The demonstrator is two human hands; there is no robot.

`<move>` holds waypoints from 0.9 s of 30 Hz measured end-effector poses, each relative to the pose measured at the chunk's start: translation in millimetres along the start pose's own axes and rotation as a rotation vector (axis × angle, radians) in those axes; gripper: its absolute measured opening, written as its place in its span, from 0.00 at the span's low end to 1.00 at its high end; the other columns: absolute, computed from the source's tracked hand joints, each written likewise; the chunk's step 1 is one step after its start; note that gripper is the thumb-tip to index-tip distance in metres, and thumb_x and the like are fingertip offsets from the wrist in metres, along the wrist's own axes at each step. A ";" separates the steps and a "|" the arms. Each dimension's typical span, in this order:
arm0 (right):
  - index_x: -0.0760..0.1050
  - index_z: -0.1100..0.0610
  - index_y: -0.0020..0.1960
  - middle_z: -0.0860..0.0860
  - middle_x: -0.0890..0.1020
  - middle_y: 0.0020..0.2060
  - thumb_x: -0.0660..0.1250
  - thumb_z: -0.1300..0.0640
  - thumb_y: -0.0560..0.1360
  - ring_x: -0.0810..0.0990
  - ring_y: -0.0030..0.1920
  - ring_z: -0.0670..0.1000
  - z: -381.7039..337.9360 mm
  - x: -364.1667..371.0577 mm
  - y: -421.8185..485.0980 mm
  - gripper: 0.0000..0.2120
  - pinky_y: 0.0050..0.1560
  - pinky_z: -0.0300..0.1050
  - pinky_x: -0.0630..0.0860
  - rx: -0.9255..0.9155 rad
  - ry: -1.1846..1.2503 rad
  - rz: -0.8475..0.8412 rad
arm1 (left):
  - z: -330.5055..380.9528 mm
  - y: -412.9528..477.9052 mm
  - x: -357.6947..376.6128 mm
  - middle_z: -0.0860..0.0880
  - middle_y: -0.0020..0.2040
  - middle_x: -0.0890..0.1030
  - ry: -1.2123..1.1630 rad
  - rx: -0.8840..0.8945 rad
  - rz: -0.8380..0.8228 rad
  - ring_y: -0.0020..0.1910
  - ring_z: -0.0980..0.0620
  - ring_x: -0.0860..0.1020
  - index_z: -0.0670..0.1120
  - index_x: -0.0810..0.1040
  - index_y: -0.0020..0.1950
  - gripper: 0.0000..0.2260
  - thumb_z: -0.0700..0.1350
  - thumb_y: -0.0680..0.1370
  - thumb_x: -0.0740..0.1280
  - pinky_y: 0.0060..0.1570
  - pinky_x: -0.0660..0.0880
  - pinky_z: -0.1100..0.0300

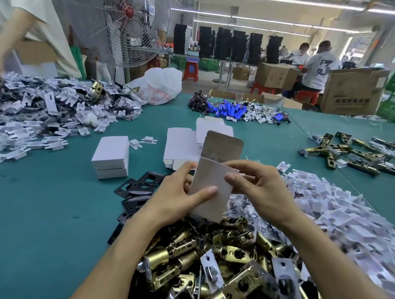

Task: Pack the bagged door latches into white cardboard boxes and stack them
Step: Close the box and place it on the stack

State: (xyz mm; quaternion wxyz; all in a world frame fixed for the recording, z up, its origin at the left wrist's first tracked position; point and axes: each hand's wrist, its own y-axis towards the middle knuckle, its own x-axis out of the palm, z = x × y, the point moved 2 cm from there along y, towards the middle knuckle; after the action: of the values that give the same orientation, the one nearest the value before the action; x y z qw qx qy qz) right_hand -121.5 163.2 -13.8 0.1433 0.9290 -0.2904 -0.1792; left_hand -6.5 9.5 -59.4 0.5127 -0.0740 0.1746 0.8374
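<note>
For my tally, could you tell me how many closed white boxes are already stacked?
2: the upper box sits on the lower box, left of the held box. More may be hidden.

Upright open-flapped white box (210,186), brass latches (209,259) beneath

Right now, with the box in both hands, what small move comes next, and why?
Probably fold the top flap down and tuck it in: the left hand and right hand grip the white box, its flap open. Whether it is filled, I cannot tell.
</note>
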 end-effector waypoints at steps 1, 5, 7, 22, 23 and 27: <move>0.81 0.50 0.52 0.47 0.87 0.45 0.69 0.53 0.72 0.86 0.45 0.50 1.4 2.6 1.3 0.09 0.44 0.42 0.82 0.000 -0.001 -0.015 | 2.9 0.4 -1.9 0.53 0.53 0.84 0.004 0.047 0.068 0.49 0.57 0.84 0.72 0.69 0.60 0.26 0.69 0.65 0.73 0.49 0.83 0.52; 0.81 0.47 0.53 0.48 0.86 0.49 0.69 0.52 0.72 0.86 0.47 0.53 6.5 13.7 8.6 0.10 0.46 0.45 0.83 -0.010 -0.017 -0.038 | 8.5 0.4 -8.9 0.54 0.49 0.84 -0.083 0.197 0.283 0.43 0.53 0.85 0.75 0.66 0.61 0.29 0.64 0.65 0.77 0.42 0.83 0.56; 0.81 0.47 0.53 0.49 0.86 0.49 0.69 0.53 0.71 0.86 0.48 0.53 9.2 17.1 13.8 0.10 0.47 0.46 0.83 -0.004 -0.011 -0.039 | 7.1 -0.8 -10.5 0.54 0.49 0.85 -0.137 0.215 0.336 0.42 0.52 0.86 0.72 0.68 0.62 0.29 0.60 0.66 0.79 0.40 0.83 0.54; 0.79 0.48 0.54 0.38 0.80 0.40 0.68 0.54 0.78 0.81 0.44 0.41 -3.3 22.9 34.5 0.05 0.45 0.38 0.76 -0.074 -0.161 -0.044 | -2.7 -0.2 -13.0 0.48 0.30 0.78 -0.115 0.177 0.305 0.30 0.56 0.74 0.49 0.80 0.37 0.12 0.56 0.73 0.71 0.31 0.67 0.61; 0.75 0.48 0.54 0.40 0.81 0.41 0.68 0.57 0.78 0.81 0.43 0.40 -5.2 23.4 36.7 0.07 0.43 0.38 0.77 -0.050 -0.058 0.003 | -2.4 -0.8 -13.3 0.46 0.32 0.80 -0.131 0.164 0.309 0.31 0.55 0.76 0.49 0.80 0.38 0.12 0.56 0.72 0.71 0.31 0.69 0.58; 0.78 0.53 0.55 0.42 0.82 0.37 0.66 0.58 0.79 0.80 0.39 0.40 -10.0 26.5 40.7 0.05 0.40 0.33 0.76 -0.008 -0.043 -0.010 | 1.7 -3.5 -12.6 0.53 0.36 0.83 -0.196 0.156 0.319 0.34 0.58 0.79 0.54 0.82 0.39 0.05 0.53 0.71 0.72 0.33 0.73 0.65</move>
State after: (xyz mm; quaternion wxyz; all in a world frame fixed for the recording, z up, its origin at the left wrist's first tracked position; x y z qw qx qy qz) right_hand -116.9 117.0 3.7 0.1396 0.9258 -0.2879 -0.2011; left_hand 2.5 1.0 -54.8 0.3923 0.0763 0.1980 0.8950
